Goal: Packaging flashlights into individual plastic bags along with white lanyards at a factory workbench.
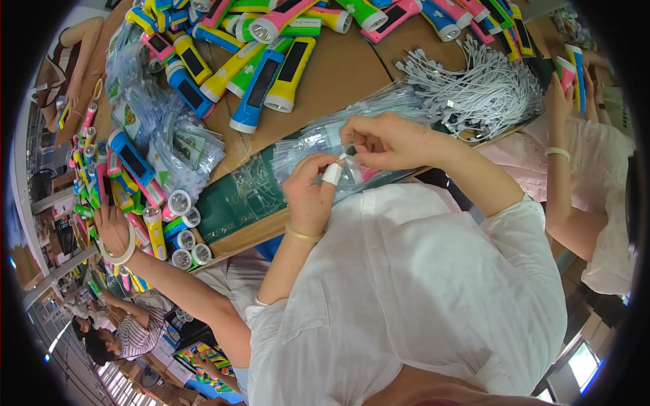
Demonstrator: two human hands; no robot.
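My left hand [313, 193], with a white cover on one finger, is closed in a pinch at the table's near edge. Close beside it, my right hand [387, 143] is closed too, its fingertips almost touching the left ones. Between them is the gathered part of a clear plastic bag [351, 177], with a small white piece at the fingertips that I cannot make out. Something pink shows by the bag under my right hand. Beyond my hands lies a stack of flat clear bags [291, 154], partly hidden by them.
Colourful flashlights [257, 91] are heaped at the far side, with more at the left [156, 230]. White cables [484, 88] lie piled at the right, filled bags [179, 145] at the left. A co-worker's hand [114, 230] reaches in from the left; another co-worker [575, 162] holds flashlights at the right.
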